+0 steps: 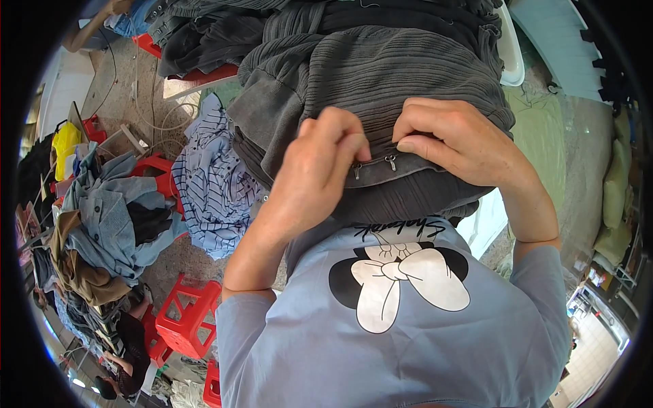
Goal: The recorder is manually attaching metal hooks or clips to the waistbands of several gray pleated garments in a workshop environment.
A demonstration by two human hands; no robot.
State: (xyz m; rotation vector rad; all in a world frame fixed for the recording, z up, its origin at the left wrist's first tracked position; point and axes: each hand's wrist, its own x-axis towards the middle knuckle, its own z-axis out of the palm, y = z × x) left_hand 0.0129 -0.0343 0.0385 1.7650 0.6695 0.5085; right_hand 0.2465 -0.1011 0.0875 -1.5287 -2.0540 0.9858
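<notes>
A dark grey ribbed garment [401, 64] lies heaped in front of me, its smooth edge band [403, 171] turned toward my body. Small metal fasteners [390, 162], like hooks or zipper pulls, hang along this band. My left hand [316, 160] is closed in a pinch on the band, beside the left fastener. On the other side, my right hand [459, 139] pinches the same band between thumb and curled fingers, just right of the second fastener. The fingertips partly hide the cloth they grip.
Blue striped cloth [221, 180] hangs at the left. Beyond it are piled denim garments [112, 211], a yellow bag [66, 146] and red plastic stools [187, 319]. A white tub [511, 51] stands behind the garment heap. Other people [129, 347] are at the left side.
</notes>
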